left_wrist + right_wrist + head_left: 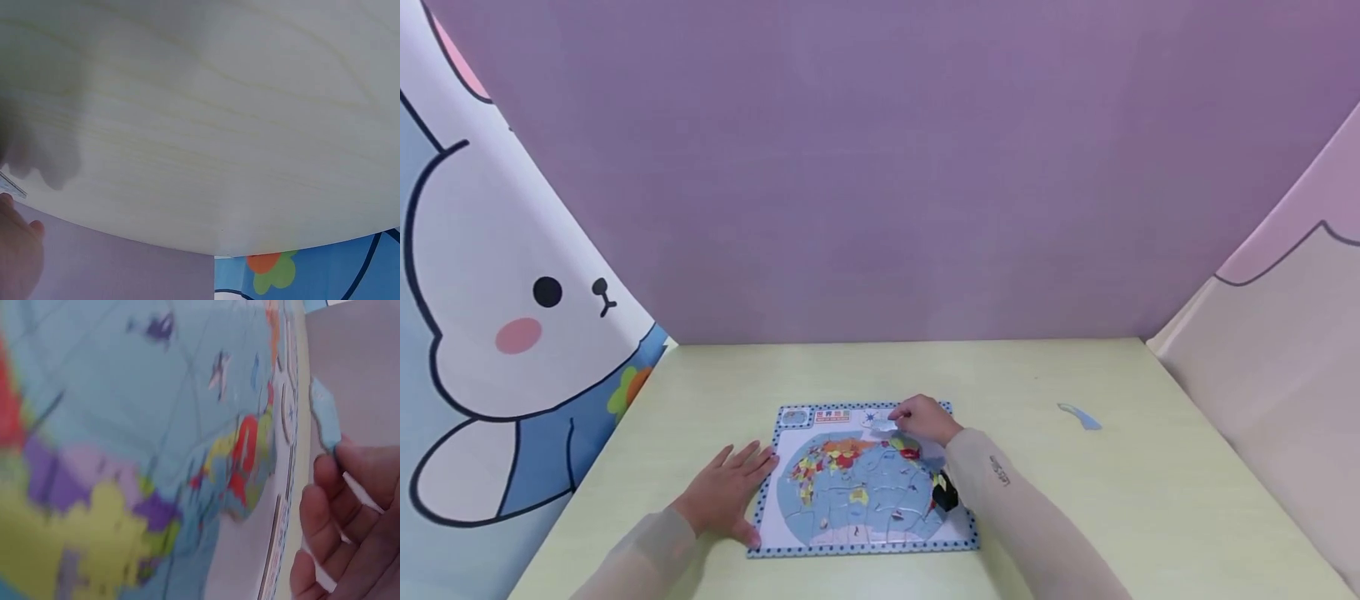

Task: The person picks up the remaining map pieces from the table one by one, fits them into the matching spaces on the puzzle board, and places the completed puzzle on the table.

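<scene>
A world map jigsaw puzzle (812, 549) lies on the table, its white board edged with a blue dotted border. My left hand (727, 492) rests at the board's left edge with its fingers spread and straight; only part of this hand (20, 259) shows in the left wrist view. Over the upper part of the board, my right hand (927, 418) pinches a light blue puzzle piece (325, 415) between thumb and fingertips. Many pieces sit joined in the map. At its upper right, a gap partly covered by the right hand and forearm shows.
One loose blue puzzle piece (1081, 417) lies on the pale wooden table (1045, 517), right of the board. A small black object (945, 492) is by the right wrist. Behind the table stands a purple panel (880, 183), with a rabbit-printed cloth (490, 275) on the left.
</scene>
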`<state>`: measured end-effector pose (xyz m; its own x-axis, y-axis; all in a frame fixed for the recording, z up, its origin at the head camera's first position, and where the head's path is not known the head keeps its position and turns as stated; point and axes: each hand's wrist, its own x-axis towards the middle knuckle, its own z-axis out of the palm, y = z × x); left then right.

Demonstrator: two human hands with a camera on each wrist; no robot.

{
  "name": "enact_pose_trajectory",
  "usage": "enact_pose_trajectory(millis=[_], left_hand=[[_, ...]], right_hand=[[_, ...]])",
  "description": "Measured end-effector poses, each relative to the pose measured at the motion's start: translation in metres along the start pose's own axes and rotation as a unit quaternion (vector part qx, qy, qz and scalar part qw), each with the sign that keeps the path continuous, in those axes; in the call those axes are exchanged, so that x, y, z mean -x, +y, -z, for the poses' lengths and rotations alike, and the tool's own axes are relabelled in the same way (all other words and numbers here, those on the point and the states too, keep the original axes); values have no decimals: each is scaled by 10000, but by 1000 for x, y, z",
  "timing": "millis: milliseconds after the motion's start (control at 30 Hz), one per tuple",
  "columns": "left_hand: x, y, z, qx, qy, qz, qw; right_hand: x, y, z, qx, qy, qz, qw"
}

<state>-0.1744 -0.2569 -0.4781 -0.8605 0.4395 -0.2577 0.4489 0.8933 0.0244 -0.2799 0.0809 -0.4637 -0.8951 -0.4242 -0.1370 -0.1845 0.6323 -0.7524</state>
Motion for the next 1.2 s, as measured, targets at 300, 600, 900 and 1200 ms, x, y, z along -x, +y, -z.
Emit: enact_pose_trajectory(millis=[300, 600, 900, 1200], left_hand=[[1, 0, -2, -51, 86, 5, 9999], [1, 0, -2, -54, 191, -50, 9998], [2, 2, 1, 127, 16, 27, 9999], [0, 0, -1, 116, 37, 52, 9999]], right_hand=[[0, -16, -7, 292, 75, -450, 9985], [-5, -17, -11, 463, 15, -567, 9973], [-8, -17, -13, 182, -83, -836, 9963], [-15, -13, -17, 213, -121, -870, 9959]])
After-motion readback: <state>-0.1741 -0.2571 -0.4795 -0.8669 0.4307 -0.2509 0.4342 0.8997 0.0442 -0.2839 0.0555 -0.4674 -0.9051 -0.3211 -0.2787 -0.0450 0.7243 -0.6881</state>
